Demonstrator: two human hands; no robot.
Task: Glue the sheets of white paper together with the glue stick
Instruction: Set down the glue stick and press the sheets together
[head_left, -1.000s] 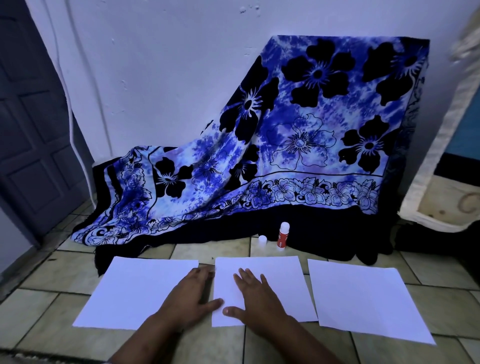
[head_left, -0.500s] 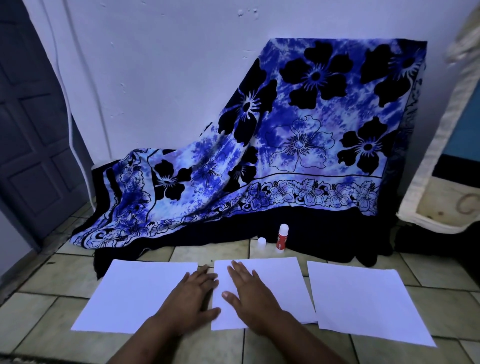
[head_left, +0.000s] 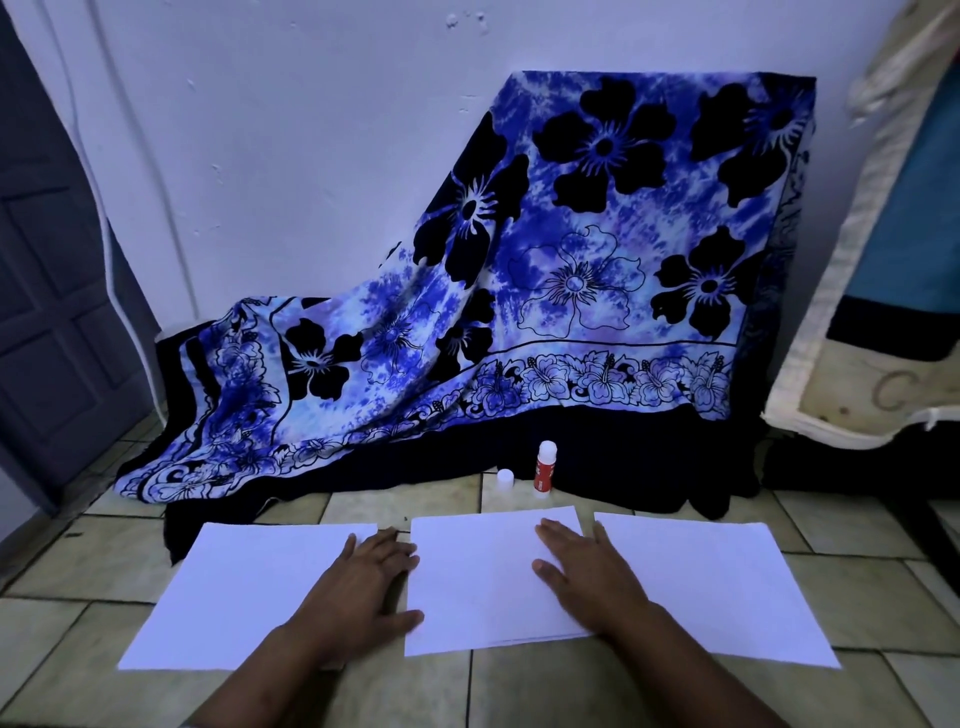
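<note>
Head view: the right hand (head_left: 587, 577) has slid across the middle sheet (head_left: 478, 582). Half a second ago it lay by the sheet's 9 o'clock edge, close to the left hand (head_left: 358, 587). Now it lies flat near the 3 o'clock edge, fingers (head_left: 558, 540) straight and spread, gripping nothing.

The left hand has barely moved. It rests palm down on the 3 o'clock edge of the left sheet (head_left: 244, 592), fingers straight and close together, thumb reaching toward the middle sheet, and it holds nothing.

The sweep reads as smoothing or pressing the middle sheet down. A doubled edge at its 5 o'clock corner suggests more than one layer there, though I cannot tell if they are glued.

The right sheet (head_left: 711, 582) lies at 3 o'clock of the middle one, with a narrow strip of tiled floor (head_left: 519, 691) between them. The left sheet also lies apart from it, so both probably remain to be joined.

The glue stick (head_left: 544, 467) stands upright and uncapped at 12 o'clock of the middle sheet, against the dark hem of the flowered cloth (head_left: 571, 291), untouched. Its cap (head_left: 505, 478) sits just beside it at 9 o'clock.
</note>
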